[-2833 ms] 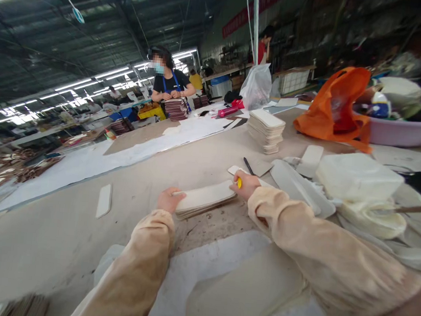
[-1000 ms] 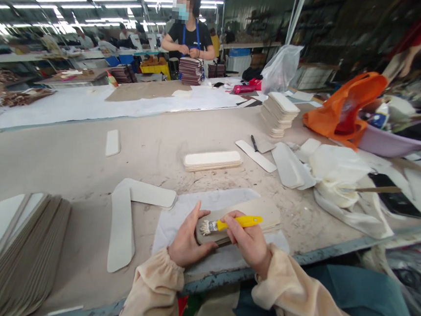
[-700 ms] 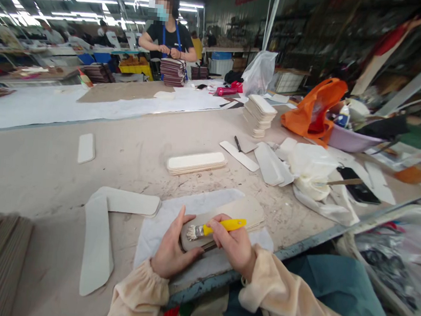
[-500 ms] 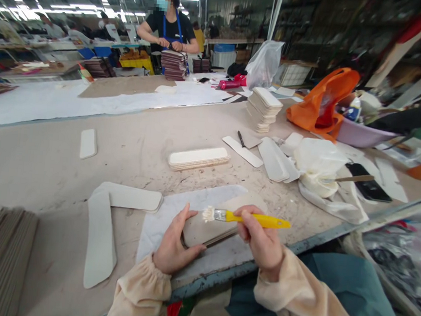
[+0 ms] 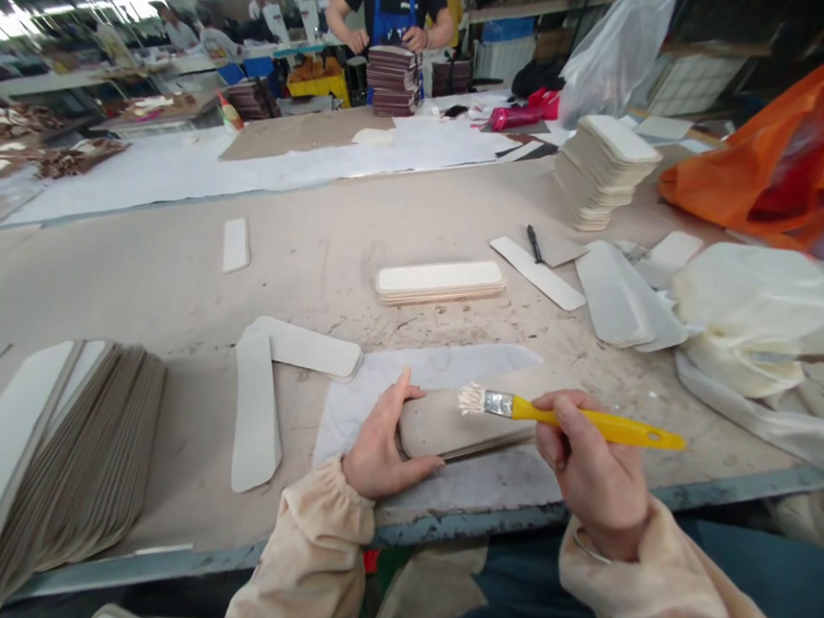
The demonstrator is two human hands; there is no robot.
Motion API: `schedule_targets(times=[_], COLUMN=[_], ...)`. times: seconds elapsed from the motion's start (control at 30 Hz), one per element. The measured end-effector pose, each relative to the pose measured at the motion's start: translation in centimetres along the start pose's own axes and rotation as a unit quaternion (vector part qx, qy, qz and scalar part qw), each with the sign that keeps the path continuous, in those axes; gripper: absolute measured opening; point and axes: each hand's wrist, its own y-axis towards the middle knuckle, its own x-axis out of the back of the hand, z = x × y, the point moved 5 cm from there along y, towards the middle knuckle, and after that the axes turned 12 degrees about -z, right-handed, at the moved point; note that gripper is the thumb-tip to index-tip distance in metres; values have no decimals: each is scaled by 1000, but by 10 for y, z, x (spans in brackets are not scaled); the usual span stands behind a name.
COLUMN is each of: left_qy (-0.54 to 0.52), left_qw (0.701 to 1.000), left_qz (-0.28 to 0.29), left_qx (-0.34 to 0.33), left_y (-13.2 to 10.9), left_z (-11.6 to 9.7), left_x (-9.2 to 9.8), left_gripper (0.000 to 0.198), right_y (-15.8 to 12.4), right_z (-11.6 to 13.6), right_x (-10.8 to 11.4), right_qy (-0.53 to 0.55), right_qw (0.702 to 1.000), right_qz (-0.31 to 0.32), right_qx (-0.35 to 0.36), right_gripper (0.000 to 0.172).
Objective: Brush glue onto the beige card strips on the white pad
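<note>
My right hand [image 5: 596, 469] grips the yellow handle of a flat paintbrush [image 5: 590, 422]. Its pale, clumped bristles are over the top face of a short stack of grey rounded-end boards [image 5: 445, 423]; whether they touch it I cannot tell. Around the left end of that stack, my left hand [image 5: 386, 446] is curled, thumb along the near edge and fingers on the far side. The stack lies on a white sheet [image 5: 361, 401] near the table's front edge. Left of the sheet, two white board strips [image 5: 258, 421] meet at an angle.
A large fanned pile of boards [image 5: 96, 455] stands left. Beyond my hands lie a small strip stack [image 5: 439, 281] and a black pen [image 5: 534, 244]. Rightward are a taller stack [image 5: 601, 176], a plastic bag with cream paste [image 5: 749, 329] and an orange bag [image 5: 771, 167]. A co-worker [image 5: 391, 4] stands across.
The camera view has shifted, so the table's things appear farther right or larger. My left hand still holds the stack, and the brush remains in my right hand over it.
</note>
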Motion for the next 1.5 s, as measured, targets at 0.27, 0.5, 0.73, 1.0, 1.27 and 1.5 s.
schedule_targets(times=[0.27,0.5,0.73,1.0,1.27,1.5], left_qy=[2,36,69,86,95,91], left_qw=[999,999,998,996,995,996], left_qz=[2,-8,-7,-5,-7,-12], left_qx=[32,8,1,-3,-20,-19], left_y=[-1,0,0,0,0,0], left_z=[3,-1,0,2,0,0], left_x=[-2,-1,0,1,0,0], left_gripper=[117,114,108,104,101,104], right_y=[-18,1,34,71,40,-32], right_z=[-22,-19,3,26,56,29], right_x=[-52,-37,15,70,58,-9], right_qy=[-87,-198,-276,-408,-470,-533], right_qw=[986,976,961,901,792,695], right_qz=[140,92,16,-67,-48,125], right_qx=[-5,11,27,129,388,465], right_gripper=[31,34,41,37,21,20])
